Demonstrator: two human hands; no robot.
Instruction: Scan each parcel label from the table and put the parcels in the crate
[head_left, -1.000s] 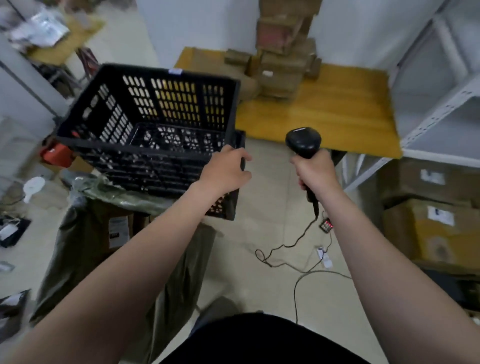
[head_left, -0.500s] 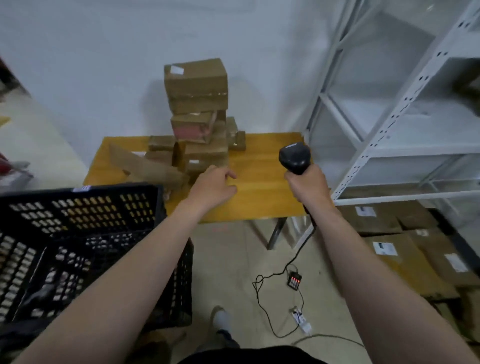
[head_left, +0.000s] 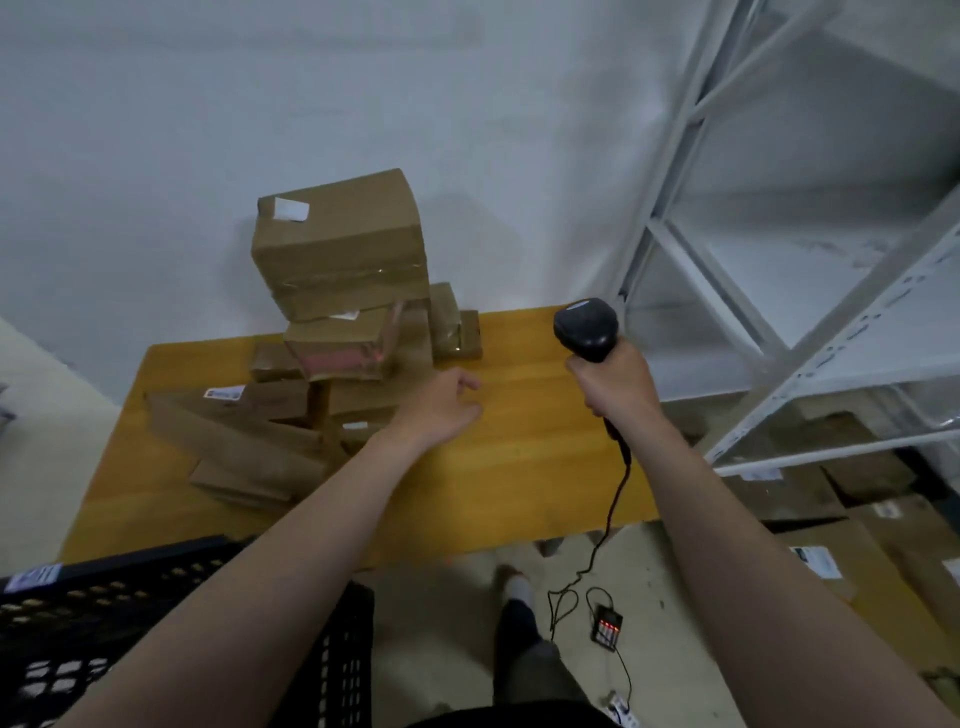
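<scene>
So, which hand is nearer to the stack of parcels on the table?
Left. The left hand is open just beside the lower boxes of the stack of parcels. The right hand grips the scanner farther right, over the table, apart from the stack.

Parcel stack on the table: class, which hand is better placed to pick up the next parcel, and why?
Left. The left hand is free, open beside the parcel stack; the right hand grips the scanner.
</scene>
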